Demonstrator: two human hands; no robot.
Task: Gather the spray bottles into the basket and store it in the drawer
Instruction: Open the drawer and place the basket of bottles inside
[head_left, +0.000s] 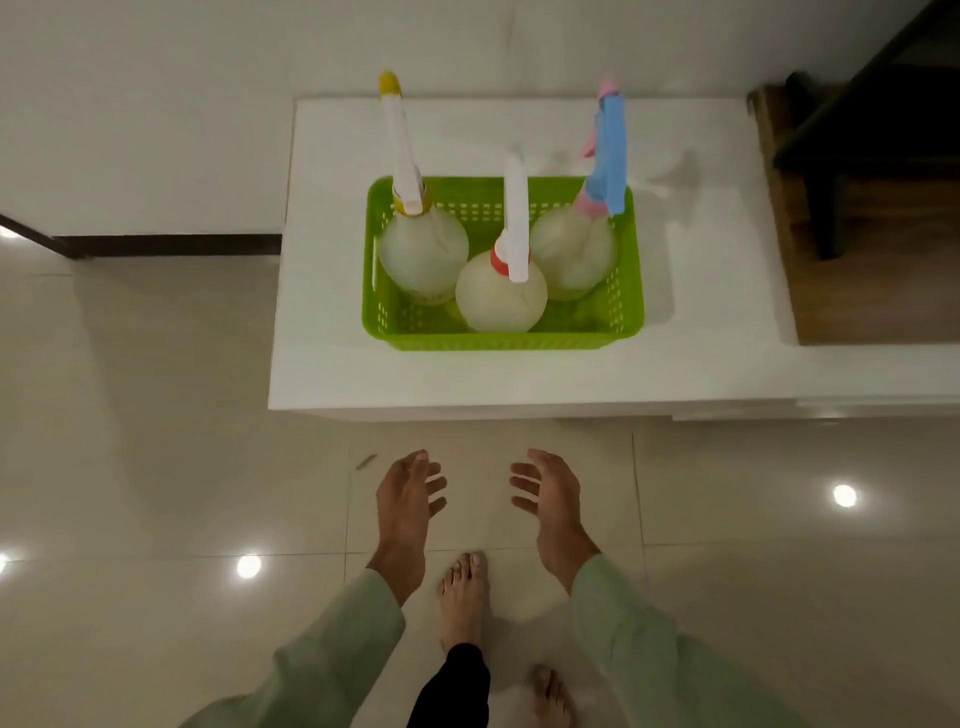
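Right now my left hand (408, 493) and right hand (550, 491) hover over the tiled floor (156, 467), palms facing, fingers loosely spread, nothing held. Green basket (501, 340) sits on the white cabinet top (701, 312), well ahead of both hands. Three spray bottles stand upright inside: yellow-capped bottle (423, 254) back left, red-collared bottle (501, 299) front middle, blue-and-pink bottle (571, 254) back right. Wooden stair (857, 291) lies right of the cabinet. Nothing between hands and basket; my bare foot (462, 597) below
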